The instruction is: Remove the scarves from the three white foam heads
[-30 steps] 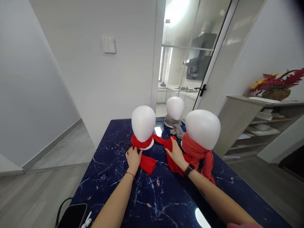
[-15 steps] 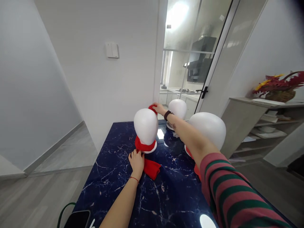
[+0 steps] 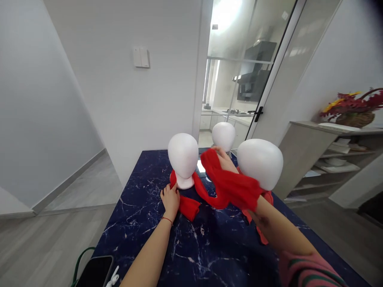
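A white mannequin head stands on the dark blue marbled table. A red scarf passes behind its neck, and both ends come out toward me. My left hand is closed on the scarf at the left of the neck, and that end lies on the table to the right of the hand. Off to the right, in the air, my right hand grips the other part, whose end hangs over my wrist. The cloth hides some of the right fingers.
Right of my right hand stands a second white mannequin head with red cloth round its neck. A third white head is farther back by the glass door. A phone and white earphones lie at the near left edge.
My right hand has swung from behind the left head to the right and toward me, drawing the scarf with it. The front of the neck is now uncovered. My left hand has stayed put.
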A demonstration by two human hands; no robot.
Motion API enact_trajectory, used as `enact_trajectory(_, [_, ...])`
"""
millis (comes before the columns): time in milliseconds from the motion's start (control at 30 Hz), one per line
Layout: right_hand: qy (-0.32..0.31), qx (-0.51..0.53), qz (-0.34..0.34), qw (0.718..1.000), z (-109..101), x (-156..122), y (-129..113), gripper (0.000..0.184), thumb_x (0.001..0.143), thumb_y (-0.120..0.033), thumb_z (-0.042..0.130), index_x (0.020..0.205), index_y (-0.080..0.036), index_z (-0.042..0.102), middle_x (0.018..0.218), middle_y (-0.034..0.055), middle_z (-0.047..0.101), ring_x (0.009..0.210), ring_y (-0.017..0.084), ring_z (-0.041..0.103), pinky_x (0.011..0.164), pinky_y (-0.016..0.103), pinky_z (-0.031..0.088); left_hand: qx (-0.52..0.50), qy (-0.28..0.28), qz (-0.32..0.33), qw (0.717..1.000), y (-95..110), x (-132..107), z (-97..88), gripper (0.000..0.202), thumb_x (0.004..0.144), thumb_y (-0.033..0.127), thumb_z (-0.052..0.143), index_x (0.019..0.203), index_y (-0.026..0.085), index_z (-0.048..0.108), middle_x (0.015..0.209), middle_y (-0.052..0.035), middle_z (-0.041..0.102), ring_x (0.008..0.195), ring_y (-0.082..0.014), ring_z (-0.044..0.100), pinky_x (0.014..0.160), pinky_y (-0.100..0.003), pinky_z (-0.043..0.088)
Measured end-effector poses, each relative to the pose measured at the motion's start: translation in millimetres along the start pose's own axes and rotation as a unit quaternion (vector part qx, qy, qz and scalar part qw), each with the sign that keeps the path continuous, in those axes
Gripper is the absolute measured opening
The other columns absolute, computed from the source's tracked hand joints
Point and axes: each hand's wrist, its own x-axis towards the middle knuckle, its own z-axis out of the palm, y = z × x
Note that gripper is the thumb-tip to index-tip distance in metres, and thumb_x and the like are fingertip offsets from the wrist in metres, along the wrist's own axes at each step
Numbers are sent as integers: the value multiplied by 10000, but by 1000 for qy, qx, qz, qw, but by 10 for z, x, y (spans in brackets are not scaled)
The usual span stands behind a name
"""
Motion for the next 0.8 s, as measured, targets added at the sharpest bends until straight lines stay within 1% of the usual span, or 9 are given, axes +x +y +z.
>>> enact_trajectory(33, [6,-17,9,1000,-107,-126,166,258,810,-406,496,996,-231,527,762,-5,637,673,157,603,645,292,521,-1,3,-2,1000,3,2,4,389,859,207,475,1214,268,622,1210,-106,578,1088,-240,532,1004,-429,340])
enact_trajectory(100, [8,-89,22,996,-255,-377,529,255,802,-373,486,981,-212,568,910,37,667,854,191,624,830,357,505,-2,5,-4,1000,4,7,13,382,856,203,478,1200,263,633,1221,-108,572,1107,-241,523,1017,-431,332])
enact_trajectory(167, [4,-177,37,984,-319,-620,889,304,818,-372,459,1010,-190,609,1081,83,653,1047,228,587,994,415,415,-1,5,-2,1000,-1,11,22,382,859,198,466,1196,256,636,1225,-109,567,1123,-239,515,1029,-433,323])
enact_trajectory(300, [-25,-341,50,939,-290,-982,1389,462,863,-419,450,1243,-175,546,1393,143,449,1275,269,441,1055,458,350,-7,8,1,1000,-19,16,33,401,862,171,432,1198,256,635,1219,-111,564,1121,-231,521,1036,-430,323])
enact_trajectory(367, [-65,-422,36,904,-248,-1033,1489,496,847,-431,515,1283,-194,525,1445,141,385,1295,313,406,1024,502,362,-17,8,0,1000,-25,19,38,408,862,165,425,1205,251,630,1223,-113,561,1121,-227,525,1037,-421,326])
enact_trajectory(467, [-111,-483,9,868,-182,-914,1536,428,845,-344,557,1248,-203,558,1390,131,455,1232,315,454,979,477,400,-36,2,0,999,-26,20,46,401,860,181,441,1214,231,622,1236,-125,548,1144,-235,516,1042,-426,330])
enact_trajectory(600, [-89,-485,10,870,-56,-619,1620,376,857,-230,532,1221,-144,568,1280,152,535,1137,267,523,959,387,421,-62,23,5,998,-22,18,17,362,834,262,521,1170,193,637,1297,-161,488,1235,-296,445,1050,-480,322])
enact_trajectory(733, [-59,-479,5,876,55,-520,1734,371,896,-209,446,1240,-106,538,1220,172,555,1093,257,543,936,379,427,-134,131,30,982,25,72,-89,417,809,288,560,1198,138,584,1374,-194,393,1302,-345,352,1062,-504,312])
enact_trajectory(800, [-59,-468,-4,882,63,-539,1764,358,896,-195,441,1230,-121,543,1197,156,568,1077,242,554,923,359,435,-219,149,43,963,85,144,-126,451,804,266,564,1237,143,530,1315,-179,449,1251,-307,423,1042,-462,360])
